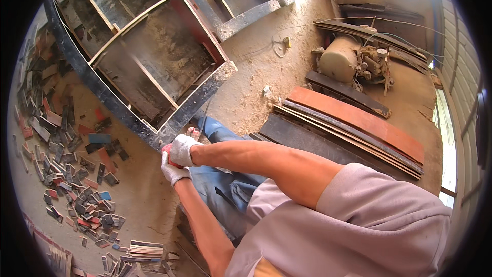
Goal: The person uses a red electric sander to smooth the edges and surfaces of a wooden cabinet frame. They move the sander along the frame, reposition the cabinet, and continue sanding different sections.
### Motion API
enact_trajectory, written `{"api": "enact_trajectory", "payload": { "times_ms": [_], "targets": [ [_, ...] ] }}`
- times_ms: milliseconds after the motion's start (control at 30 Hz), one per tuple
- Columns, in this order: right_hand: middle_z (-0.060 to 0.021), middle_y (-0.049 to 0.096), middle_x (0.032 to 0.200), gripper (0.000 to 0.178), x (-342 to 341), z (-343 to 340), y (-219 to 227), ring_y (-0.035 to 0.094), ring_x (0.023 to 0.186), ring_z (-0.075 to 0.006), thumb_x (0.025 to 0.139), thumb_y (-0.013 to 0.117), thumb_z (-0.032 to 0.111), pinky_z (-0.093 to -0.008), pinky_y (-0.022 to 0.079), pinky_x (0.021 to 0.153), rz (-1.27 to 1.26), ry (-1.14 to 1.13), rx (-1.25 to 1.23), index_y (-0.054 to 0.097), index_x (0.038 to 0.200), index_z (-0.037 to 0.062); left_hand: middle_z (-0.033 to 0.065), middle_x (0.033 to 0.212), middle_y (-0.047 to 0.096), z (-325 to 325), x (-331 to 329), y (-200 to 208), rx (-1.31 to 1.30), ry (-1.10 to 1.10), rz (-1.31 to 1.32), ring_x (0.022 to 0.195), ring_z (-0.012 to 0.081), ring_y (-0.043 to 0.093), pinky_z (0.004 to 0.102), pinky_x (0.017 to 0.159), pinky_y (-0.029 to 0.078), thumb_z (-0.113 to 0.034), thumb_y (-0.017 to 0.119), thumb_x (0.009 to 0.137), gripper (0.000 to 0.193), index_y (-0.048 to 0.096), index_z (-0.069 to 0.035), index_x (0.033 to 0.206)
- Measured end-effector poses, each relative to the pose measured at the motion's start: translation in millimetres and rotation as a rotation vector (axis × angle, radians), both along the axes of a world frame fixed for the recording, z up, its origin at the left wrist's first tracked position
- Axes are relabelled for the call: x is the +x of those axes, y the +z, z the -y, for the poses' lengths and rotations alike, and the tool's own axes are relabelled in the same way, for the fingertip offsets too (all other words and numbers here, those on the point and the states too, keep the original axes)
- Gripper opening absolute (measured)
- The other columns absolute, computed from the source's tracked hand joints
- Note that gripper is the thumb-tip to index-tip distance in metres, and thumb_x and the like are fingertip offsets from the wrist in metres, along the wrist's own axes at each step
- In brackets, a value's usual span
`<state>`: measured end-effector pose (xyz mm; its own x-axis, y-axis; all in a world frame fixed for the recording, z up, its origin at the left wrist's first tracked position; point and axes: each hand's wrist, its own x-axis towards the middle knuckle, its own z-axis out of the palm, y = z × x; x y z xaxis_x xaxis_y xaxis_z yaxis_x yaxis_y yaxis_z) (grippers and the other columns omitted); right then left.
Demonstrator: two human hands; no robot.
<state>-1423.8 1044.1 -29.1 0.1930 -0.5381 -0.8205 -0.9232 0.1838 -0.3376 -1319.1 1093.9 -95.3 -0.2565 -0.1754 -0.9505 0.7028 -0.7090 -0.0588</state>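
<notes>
Both hands wear white gloves and close together on a red-handled tool, most of it hidden by the gloves. My right hand reaches across from the right and sits on top. My left hand grips just below it. The tool meets the near corner of a large dark framed panel, whose thick dark edge runs diagonally up to the left. Pale thin strips cross the panel's worn inner face.
Many small wood offcuts in red, blue and grey litter the sandy floor at left. Long boards lie stacked at right, beyond my blue-trousered leg. A beige motor unit with cables stands at the back right.
</notes>
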Motion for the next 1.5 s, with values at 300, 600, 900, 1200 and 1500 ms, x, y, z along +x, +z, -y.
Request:
{"api": "enact_trajectory", "payload": {
  "times_ms": [300, 600, 900, 1200, 1500],
  "targets": [
    [-0.0237, 0.068, 0.112, 0.040, 18, 28, 9, 0.066, 0.106, -0.0393, 0.080, 0.052, 0.023, -0.0441, 0.051, 0.095, -0.125, -0.104, 0.115, 0.073, 0.107, 0.0004, 0.0098, 0.127, 0.065, 1, 17, -27, -0.015, 0.049, -0.258, 0.120, 0.0286, 0.059, 0.0442, 0.103, 0.045, -0.040, 0.045, 0.098, 0.044, 0.062, -0.011, 0.126],
    [-0.0275, 0.054, 0.127, 0.049, 6, 15, 22, 0.052, 0.120, -0.0411, 0.082, 0.047, 0.020, -0.0444, 0.040, 0.104, -0.070, -0.099, 0.075, 0.058, 0.120, -0.0071, 0.0103, 0.122, 0.066, -10, -1, -15, -0.036, 0.055, -0.113, 0.116, 0.0295, 0.061, 0.0441, 0.100, 0.047, -0.037, 0.047, 0.097, 0.041, 0.064, -0.009, 0.121],
    [-0.0356, 0.040, 0.145, 0.065, 65, 40, -20, 0.038, 0.137, -0.0475, 0.084, 0.041, 0.023, -0.0470, 0.028, 0.119, -0.587, -0.083, 0.171, 0.047, 0.135, -0.0167, 0.0146, 0.128, 0.064, 30, 16, -18, -0.035, 0.104, -0.110, 0.120, 0.0327, 0.060, 0.0451, 0.103, 0.046, -0.034, 0.047, 0.096, 0.046, 0.063, -0.003, 0.126],
    [-0.0151, 0.073, 0.093, 0.032, 34, 32, 11, 0.072, 0.089, -0.0315, 0.088, 0.052, 0.026, -0.0403, 0.055, 0.077, -0.056, 0.345, -0.069, 0.076, 0.094, 0.0060, 0.0122, 0.117, 0.069, -2, 18, -9, 0.041, 0.307, -0.044, 0.110, 0.0282, 0.064, 0.0412, 0.099, 0.049, -0.031, 0.050, 0.100, 0.036, 0.066, -0.004, 0.118],
    [-0.0078, 0.075, 0.096, 0.018, 67, 32, 15, 0.071, 0.092, -0.0250, 0.085, 0.065, 0.023, -0.0393, 0.053, 0.070, -0.052, 0.807, -0.121, 0.077, 0.091, 0.0116, 0.0135, 0.117, 0.068, -3, 41, 2, -0.113, 0.385, -0.171, 0.110, 0.0286, 0.064, 0.0415, 0.099, 0.050, -0.024, 0.054, 0.099, 0.031, 0.065, -0.002, 0.117]
  ]
}}
